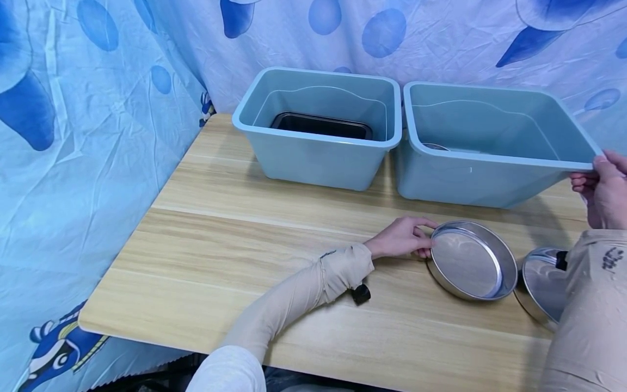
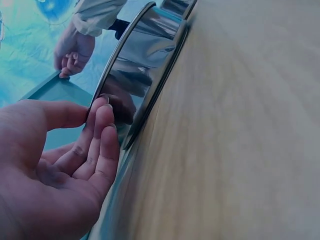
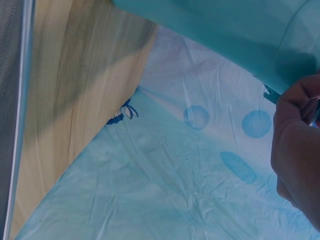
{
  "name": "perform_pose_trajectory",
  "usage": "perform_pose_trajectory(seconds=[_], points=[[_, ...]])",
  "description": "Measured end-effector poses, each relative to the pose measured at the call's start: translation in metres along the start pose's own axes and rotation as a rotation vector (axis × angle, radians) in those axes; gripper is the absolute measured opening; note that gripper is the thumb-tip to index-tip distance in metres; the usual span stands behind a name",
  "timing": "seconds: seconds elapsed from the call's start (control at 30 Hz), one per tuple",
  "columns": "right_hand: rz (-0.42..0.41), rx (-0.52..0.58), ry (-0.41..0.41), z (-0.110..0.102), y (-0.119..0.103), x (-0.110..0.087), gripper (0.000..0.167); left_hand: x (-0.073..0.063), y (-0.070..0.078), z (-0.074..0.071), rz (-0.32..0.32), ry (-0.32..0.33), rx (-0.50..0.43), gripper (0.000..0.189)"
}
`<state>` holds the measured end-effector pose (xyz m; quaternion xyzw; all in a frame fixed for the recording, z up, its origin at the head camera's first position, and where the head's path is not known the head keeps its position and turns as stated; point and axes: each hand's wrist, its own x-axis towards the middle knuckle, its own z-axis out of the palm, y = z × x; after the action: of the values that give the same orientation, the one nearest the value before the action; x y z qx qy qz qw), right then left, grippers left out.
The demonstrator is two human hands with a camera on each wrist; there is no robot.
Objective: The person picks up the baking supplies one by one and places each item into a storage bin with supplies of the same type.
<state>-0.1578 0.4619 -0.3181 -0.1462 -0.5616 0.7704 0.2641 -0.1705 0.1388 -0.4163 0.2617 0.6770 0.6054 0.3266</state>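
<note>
A shallow round metal cake pan (image 1: 462, 264) lies on the wooden table. At its left edge, my left hand (image 1: 401, 238) pinches the rim; in the left wrist view the thumb is on the rim and the curled fingers (image 2: 106, 150) touch the outer wall. My right hand (image 1: 607, 188) grips the near right corner of the right blue bin (image 1: 470, 177), whose right side looks raised off the table. The right wrist view shows this hand (image 3: 300, 135) at the bin's edge, its fingertips partly hidden.
A second round metal pan (image 1: 543, 280) lies right of the first, partly behind the right sleeve. The left blue bin (image 1: 313, 163) holds a black rectangular baking pan (image 1: 323, 125). Inside the right bin, a bit of a metal rim (image 1: 435, 146) shows. A patterned curtain (image 1: 303, 32) hangs behind.
</note>
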Motion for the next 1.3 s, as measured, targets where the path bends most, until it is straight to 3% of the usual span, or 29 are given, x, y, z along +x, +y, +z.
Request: perform_pose_trajectory(seconds=[0.27, 0.57, 0.87, 1.1, 1.3], points=[[0.000, 0.016, -0.010, -0.002, 0.000, 0.002, 0.011, -0.002, 0.003, 0.002, 0.022, 0.013, -0.077, 0.041], [-0.003, -0.003, -0.028, -0.003, -0.001, 0.001, 0.012, -0.005, 0.017, 0.003, 0.071, 0.038, -0.107, 0.041], [0.014, 0.008, 0.005, -0.003, -0.001, 0.001, 0.012, -0.010, 0.033, -0.003, 0.133, 0.041, -0.109, 0.040], [0.016, 0.063, 0.022, -0.001, 0.000, 0.003, 0.010, -0.015, 0.051, -0.005, 0.155, 0.047, -0.122, 0.041], [0.028, 0.114, 0.016, -0.001, 0.000, 0.005, 0.008, -0.019, 0.072, -0.009, 0.231, 0.046, -0.130, 0.042]])
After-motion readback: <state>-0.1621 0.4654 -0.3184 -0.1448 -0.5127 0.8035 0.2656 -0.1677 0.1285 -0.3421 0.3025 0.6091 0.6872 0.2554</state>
